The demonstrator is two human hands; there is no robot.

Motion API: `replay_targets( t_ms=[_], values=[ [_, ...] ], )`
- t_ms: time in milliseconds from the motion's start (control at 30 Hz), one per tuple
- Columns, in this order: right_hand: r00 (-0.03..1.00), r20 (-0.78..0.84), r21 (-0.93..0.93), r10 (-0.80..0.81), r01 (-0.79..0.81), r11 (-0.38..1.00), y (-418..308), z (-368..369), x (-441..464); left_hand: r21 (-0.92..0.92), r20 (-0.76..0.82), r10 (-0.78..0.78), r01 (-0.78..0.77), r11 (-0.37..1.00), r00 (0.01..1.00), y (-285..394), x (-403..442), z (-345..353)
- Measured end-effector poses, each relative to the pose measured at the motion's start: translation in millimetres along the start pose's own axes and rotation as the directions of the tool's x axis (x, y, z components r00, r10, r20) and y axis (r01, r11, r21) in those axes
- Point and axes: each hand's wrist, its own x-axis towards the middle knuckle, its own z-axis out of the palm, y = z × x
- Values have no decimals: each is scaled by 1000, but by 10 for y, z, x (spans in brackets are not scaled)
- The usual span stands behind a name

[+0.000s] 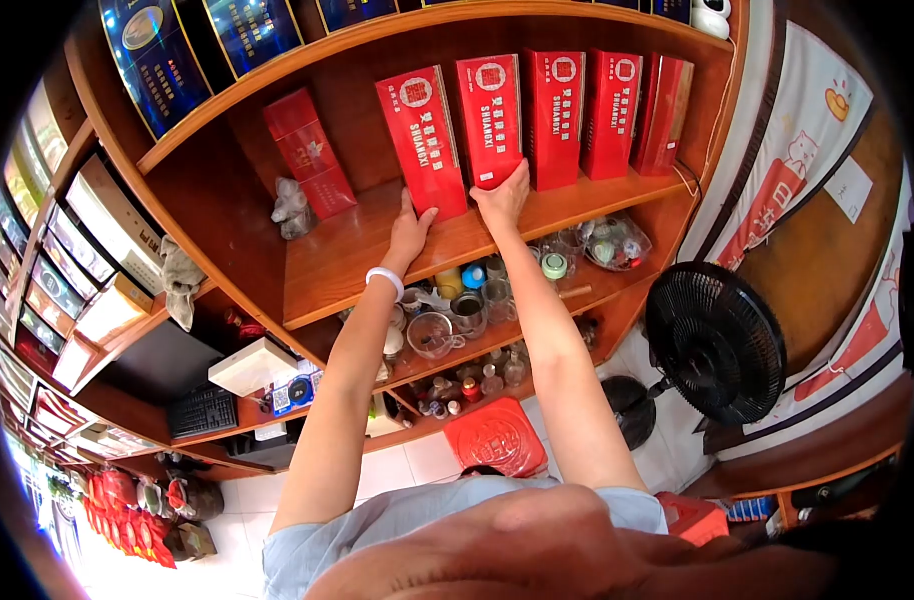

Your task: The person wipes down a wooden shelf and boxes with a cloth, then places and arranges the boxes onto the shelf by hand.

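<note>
Red cartons lettered "SHUANGXI" stand in a row on a wooden shelf. My left hand [412, 234] is at the lower left of the leftmost upright carton [424, 145], fingers along its side and thumb by its bottom edge. My right hand [503, 200] grips the bottom of the neighbouring carton [492, 120], thumb on the left and fingers on the right. That carton's lower end is partly covered by the hand. Both cartons are upright and slightly tilted. A white bracelet [385, 280] circles my left wrist.
More red cartons [557, 120] stand to the right, and a leaning red box [312, 155] is on the left beside a crumpled plastic bag [291, 208]. Glass cups [430, 335] fill the shelf below. A black fan [715, 342] stands right, a red stool [495, 438] below.
</note>
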Motion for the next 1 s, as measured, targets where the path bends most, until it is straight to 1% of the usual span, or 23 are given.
replay_targets(
  t_ms=[67, 167, 300, 367, 500, 667, 767, 867, 933, 1000],
  values=[
    [1000, 12, 13, 10, -10, 1000, -7, -8, -3, 1, -5, 25, -25, 1000, 1000, 1, 0, -4],
    [1000, 8, 1, 13, -13, 1000, 5, 2, -9, 18, 5, -3, 3, 1000, 1000, 6, 4, -5],
    [1000, -6, -12, -13, 13, 1000, 11, 1, -7, 31, -8, 11, -11, 999, 1000, -56, 18, 12],
    [1000, -8, -13, -16, 16, 1000, 11, -6, -12, 10, -17, 52, -52, 999, 999, -68, 19, 16],
    [1000, -8, -11, -23, 23, 1000, -6, -33, -14, 0, -4, 36, -36, 999, 999, -74, 25, 14],
    [999, 1, 0, -32, 32, 999, -3, -40, -15, -64, -15, 79, -80, 995, 997, -101, 31, 21],
    [1000, 30, 17, 10, -10, 1000, -18, -57, -16, -79, -13, 41, -42, 996, 999, -43, 5, 2],
    [998, 53, 30, 40, -42, 999, -29, -65, -10, -100, 14, 40, -38, 994, 999, -6, -13, -22],
    [997, 55, -13, 60, -60, 998, -32, -60, -5, -99, 3, 41, -40, 994, 999, -1, -13, -17],
    [997, 56, -17, 54, -53, 998, -26, -56, -7, -99, -9, 41, -42, 994, 999, -19, -6, -14]
  ],
)
